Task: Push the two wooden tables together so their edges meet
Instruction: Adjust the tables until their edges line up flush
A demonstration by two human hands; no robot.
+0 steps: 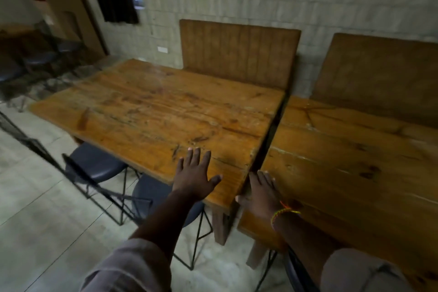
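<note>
Two wooden desks fill the view. The left desk stretches forward and leftward from the left hand, and the right desk runs forward and rightward from the right hand. A narrow dark gap separates them, starting between the two hands and running away from them toward the wall; their edges do not yet meet, and the gap looks slightly wider at the near end.

Beyond the desks stand two high wooden bench backs, against a pale block wall. Below and left of the left hand, dark-seated wire-legged chairs are tucked under the left desk.

The left hand lies flat with fingers spread on the near corner of the left desk, gripping nothing. The right hand rests at the near left edge of the right desk, fingers extended; its thumb seems to dip toward the gap, though whether it curls round the edge I cannot tell. A coloured thread band circles that wrist.

The likeliest mishap, as I judge it, is a pinch: if the desks close, that thumb sits right in the seam. A flat palm may also slide over the wood rather than shift the desk, and a leg could snag a chair frame and skew the desk.
</note>
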